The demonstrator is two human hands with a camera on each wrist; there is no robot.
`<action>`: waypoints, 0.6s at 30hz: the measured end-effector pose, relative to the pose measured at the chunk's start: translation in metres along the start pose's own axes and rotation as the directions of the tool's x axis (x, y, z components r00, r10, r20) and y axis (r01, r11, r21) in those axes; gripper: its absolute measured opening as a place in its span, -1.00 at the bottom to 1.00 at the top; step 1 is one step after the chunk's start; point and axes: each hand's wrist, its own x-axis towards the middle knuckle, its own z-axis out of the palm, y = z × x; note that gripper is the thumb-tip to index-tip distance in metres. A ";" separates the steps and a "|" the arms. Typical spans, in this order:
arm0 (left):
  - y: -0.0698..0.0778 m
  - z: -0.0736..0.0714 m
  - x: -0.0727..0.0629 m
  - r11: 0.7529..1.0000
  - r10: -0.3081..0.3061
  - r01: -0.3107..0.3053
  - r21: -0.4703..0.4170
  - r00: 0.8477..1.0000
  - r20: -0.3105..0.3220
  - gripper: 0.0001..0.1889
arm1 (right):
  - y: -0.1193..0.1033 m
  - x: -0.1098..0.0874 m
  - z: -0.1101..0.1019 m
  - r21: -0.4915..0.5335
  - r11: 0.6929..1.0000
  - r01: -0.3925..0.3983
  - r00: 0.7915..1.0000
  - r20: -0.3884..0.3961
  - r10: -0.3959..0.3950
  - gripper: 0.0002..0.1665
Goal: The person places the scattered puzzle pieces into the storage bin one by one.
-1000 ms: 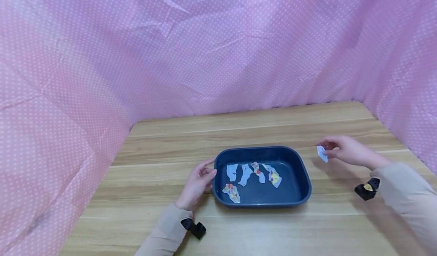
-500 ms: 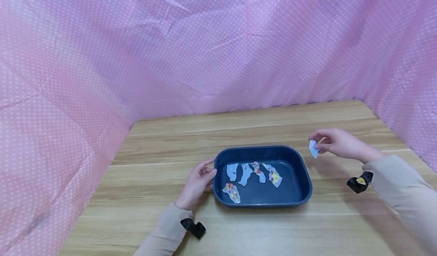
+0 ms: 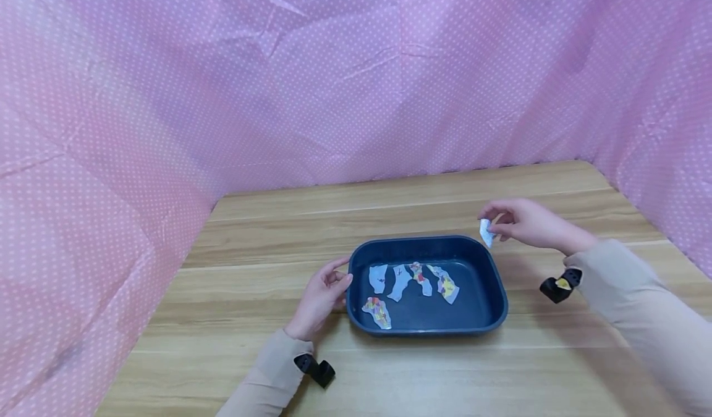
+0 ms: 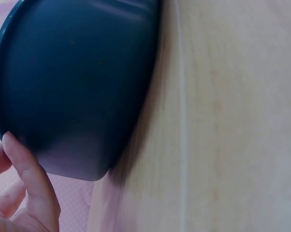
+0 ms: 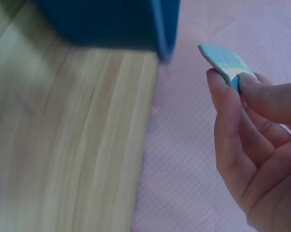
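Note:
A dark blue rectangular tray sits on the table. My left hand grips its left rim; in the left wrist view the thumb lies against the tray's outer wall. Beyond the tray's back right corner, my right hand holds up a small pale blue piece of card. Thumb and fingers pinch that piece near its lower end in the right wrist view. Flat irregular pieces lie inside the tray: pale blue ones and colourful printed ones, with another printed piece at the front left.
The wood-grain table extends around the tray on every side. Pink dotted cloth hangs behind it and along both sides. A black camera mount is on the left wrist and another mount on the right.
My right hand has moved left and away from me with the pale blue piece, from the table's right side to the tray's back right corner. The left hand stays at the rim.

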 end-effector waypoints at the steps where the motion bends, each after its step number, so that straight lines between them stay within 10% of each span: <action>1: 0.000 0.000 0.000 1.000 0.000 0.000 -0.002 1.000 0.000 -0.57 | -0.003 0.001 0.001 0.002 1.000 0.006 1.000 0.000 -0.006 -0.73; 8: 0.001 0.001 -0.003 1.000 0.023 -0.023 -0.010 1.000 0.004 -0.57 | -0.037 0.009 0.010 -0.063 0.991 0.118 0.993 -0.011 -0.119 -0.74; 18: 0.002 0.001 -0.002 1.000 0.024 -0.024 -0.020 1.000 -0.005 -0.57 | -0.066 0.028 0.035 -0.081 0.926 0.370 0.929 -0.003 -0.371 -0.75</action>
